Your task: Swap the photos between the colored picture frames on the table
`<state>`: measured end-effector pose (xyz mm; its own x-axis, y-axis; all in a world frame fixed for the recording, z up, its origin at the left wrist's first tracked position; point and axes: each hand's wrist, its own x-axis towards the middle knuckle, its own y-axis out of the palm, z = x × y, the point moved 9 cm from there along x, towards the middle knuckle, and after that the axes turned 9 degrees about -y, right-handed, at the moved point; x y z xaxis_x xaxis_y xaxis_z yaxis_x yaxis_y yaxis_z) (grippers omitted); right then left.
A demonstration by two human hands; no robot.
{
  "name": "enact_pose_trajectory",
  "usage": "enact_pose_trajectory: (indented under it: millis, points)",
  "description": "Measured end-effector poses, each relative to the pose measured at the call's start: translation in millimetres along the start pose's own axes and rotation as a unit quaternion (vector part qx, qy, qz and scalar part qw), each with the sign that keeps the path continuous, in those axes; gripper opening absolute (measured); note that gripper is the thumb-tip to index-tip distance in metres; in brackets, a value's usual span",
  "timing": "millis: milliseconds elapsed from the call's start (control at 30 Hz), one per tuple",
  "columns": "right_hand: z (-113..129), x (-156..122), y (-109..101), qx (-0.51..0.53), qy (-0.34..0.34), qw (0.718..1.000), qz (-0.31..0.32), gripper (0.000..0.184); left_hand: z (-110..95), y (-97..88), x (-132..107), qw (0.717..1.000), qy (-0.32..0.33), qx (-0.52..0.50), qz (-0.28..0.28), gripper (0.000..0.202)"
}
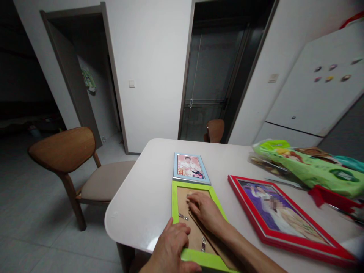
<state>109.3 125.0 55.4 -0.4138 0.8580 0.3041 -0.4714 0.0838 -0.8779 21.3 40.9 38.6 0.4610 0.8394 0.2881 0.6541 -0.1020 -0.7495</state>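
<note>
Hands both rest on the green frame (174,201), which lies face down near the bench (136,204) edge. L hand (170,246) lies flat on its near left corner, fingers spread, holding nothing. R hand (206,212) presses the brown back board (195,237), fingers (193,199) flat, by a metal clip (183,217). Blue frame (190,167) touches its far end; red frame (281,216) lies on the rt.

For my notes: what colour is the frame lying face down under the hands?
Lime green; the photo frame shows best in the head view.
</note>
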Motion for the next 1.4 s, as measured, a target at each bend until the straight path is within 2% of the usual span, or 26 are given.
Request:
enact_pose_trajectory:
  millis: [133,300,433,533,633,700,767,800,900,933,967,1000,1067,1100,1133,1167,1200,1267,1333,1400]
  points:
    - [-30,20,5,-0.02,0.066,0.997,-0.021,0.022,3,1.8,1,1.0,-0.014,0.005,0.005,0.043]
    - [-58,31,10,-0.039,0.156,0.986,-0.036,0.02,2,3.5,2,0.999,-0.031,0.015,0.031,0.043]
    - [-68,34,8,-0.026,0.196,0.979,-0.056,0.015,1,2.6,3,0.999,-0.028,0.031,0.035,0.047]
    - [-64,34,3,0.017,0.19,0.979,-0.074,0.016,-1,9.6,2,0.998,0.004,0.058,0.019,0.051]
    - [-59,24,-10,0.086,0.163,0.978,-0.094,0.024,-2,23.6,2,0.995,0.022,0.1,-0.002,0.049]
    - [-62,8,-24,0.136,0.154,0.972,-0.112,0.025,-4,31.1,3,0.994,0.018,0.112,0.009,0.043]
    - [-73,-15,-41,0.181,0.167,0.96,-0.136,0.028,-9,29.1,4,0.995,0.012,0.099,0.032,0.04]
    - [-79,-28,-49,0.194,0.181,0.953,-0.15,0.031,-13,22.0,5,0.996,0.006,0.085,0.035,0.039]
    - [-92,-71,-56,0.303,0.246,0.895,-0.215,0.039,-30,-16.6,11,1.0,-0.016,0.013,-0.007,0.029]
    - [-88,-81,-50,0.357,0.261,0.867,-0.229,0.038,-35,-30.5,14,0.999,-0.028,-0.029,-0.036,0.022]
    - [-80,-88,-38,0.426,0.269,0.833,-0.23,0.037,-39,-41.9,17,0.994,-0.043,-0.082,-0.065,0.017]
    - [-66,-90,-26,0.475,0.264,0.81,-0.222,0.036,-42,-49.4,19,0.984,-0.056,-0.145,-0.093,0.015]
    - [-26,-83,10,0.641,0.254,0.708,-0.154,0.038,-47,-50.6,23,0.95,-0.076,-0.275,-0.127,0.02]
    - [-8,-79,19,0.689,0.24,0.668,-0.147,0.039,-50,-45.5,26,0.931,-0.081,-0.331,-0.129,0.026]
    - [3,-75,20,0.716,0.227,0.64,-0.163,0.037,-54,-39.0,29,0.915,-0.082,-0.376,-0.124,0.03]
    - [9,-72,17,0.727,0.218,0.624,-0.187,0.036,-59,-32.9,33,0.901,-0.08,-0.41,-0.116,0.034]
    - [8,-71,10,0.723,0.214,0.62,-0.218,0.034,-63,-28.6,38,0.89,-0.081,-0.435,-0.109,0.038]
    - [-8,-78,-14,0.682,0.226,0.639,-0.274,0.031,-71,-29.5,47,0.873,-0.086,-0.466,-0.118,0.048]
    - [-39,-94,-46,0.612,0.249,0.683,-0.311,0.034,-77,-36.2,57,0.858,-0.094,-0.487,-0.133,0.065]
    - [-78,-112,-84,0.516,0.259,0.744,-0.336,0.038,-84,-35.5,71,0.848,-0.098,-0.508,-0.116,0.069]
